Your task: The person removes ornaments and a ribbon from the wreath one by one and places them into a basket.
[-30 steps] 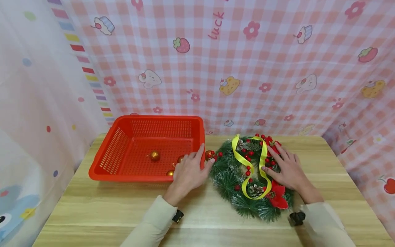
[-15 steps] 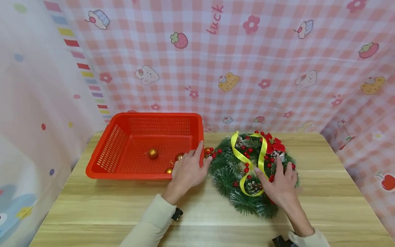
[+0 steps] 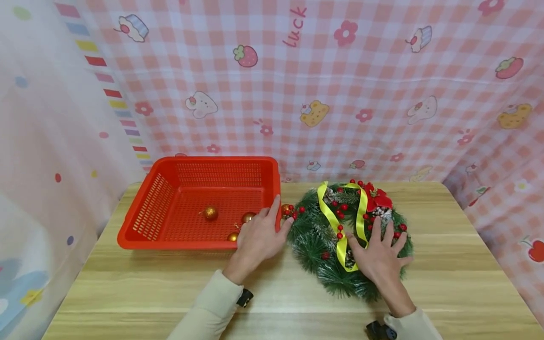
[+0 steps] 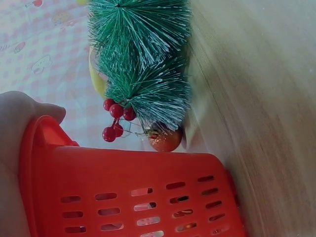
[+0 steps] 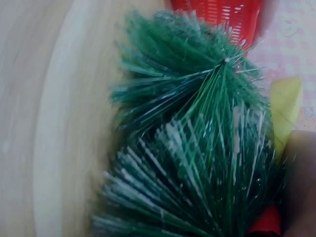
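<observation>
My left hand [image 3: 260,238] rests on the right rim of a red plastic basket [image 3: 170,244], its fingers fairly straight over the edge. To the right lies a green Christmas wreath [image 3: 311,255] with red berries, pinecones and a red poinsettia [image 3: 379,200]. A yellow ribbon [image 3: 326,208] loops across it. Over the wreath's lower right part, my right hand [image 3: 378,257] is spread with fingers apart, its thumb beside the ribbon. The palm hides another stretch of wreath. In the right wrist view, pine needles [image 5: 207,123] fill the middle, somewhat blurred.
Inside the basket lie gold balls [image 3: 210,213], partly behind my left hand. An orange-gold ball [image 4: 165,141] and red berries [image 4: 116,110] sit between basket and wreath. Everything stands on a wooden table [image 3: 297,302], with a checked cloth [image 3: 272,94] hanging behind.
My right hand has moved from the wreath's upper right side down toward its lower part, fingers spreading. The ribbon's lower loop has shifted and narrowed. My left hand stays on the basket.
</observation>
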Motion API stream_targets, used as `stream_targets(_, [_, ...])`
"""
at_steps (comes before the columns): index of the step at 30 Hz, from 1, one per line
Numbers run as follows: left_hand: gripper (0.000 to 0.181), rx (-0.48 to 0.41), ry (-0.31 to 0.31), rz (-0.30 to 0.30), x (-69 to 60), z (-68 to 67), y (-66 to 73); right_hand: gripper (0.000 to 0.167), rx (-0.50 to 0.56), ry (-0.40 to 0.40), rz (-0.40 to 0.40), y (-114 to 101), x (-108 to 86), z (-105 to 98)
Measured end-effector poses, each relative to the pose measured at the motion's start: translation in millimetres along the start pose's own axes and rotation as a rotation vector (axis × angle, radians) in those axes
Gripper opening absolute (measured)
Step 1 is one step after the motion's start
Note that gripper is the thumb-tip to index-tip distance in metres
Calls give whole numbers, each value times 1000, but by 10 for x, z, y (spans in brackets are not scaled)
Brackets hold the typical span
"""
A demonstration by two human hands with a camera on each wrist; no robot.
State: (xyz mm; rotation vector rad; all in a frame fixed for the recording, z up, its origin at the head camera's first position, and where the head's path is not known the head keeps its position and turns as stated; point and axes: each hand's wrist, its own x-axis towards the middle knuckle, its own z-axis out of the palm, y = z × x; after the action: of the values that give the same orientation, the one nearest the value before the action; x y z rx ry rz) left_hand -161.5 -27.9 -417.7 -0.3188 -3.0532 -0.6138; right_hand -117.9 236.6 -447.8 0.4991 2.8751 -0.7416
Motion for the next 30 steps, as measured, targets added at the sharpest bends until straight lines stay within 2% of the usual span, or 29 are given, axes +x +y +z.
stream_targets(13, [72, -2, -20, -8, -5, -19, 17, 89, -80, 12, -292, 306, 201, -137])
stream_targets(19, [71, -3, -15, -13, -16, -23, 12, 78, -79, 40, -482, 495, 375, -231])
stream_targets(22, [71, -2, -7, -8, -15, -19, 14, 74, -68, 54, -551, 567, 420, -263])
stream_targets(24, [71, 2, -7, -6, -15, -18, 16, 73, -52, 74, -555, 573, 401, -280])
stream_targets(26, [72, 9, -10, -7, -13, -17, 16, 75, -37, 115, -520, 540, 335, -292])
stream_targets(30, [72, 17, -21, -15, -13, -16, 14, 80, 0, 193, -355, 395, 93, -297])
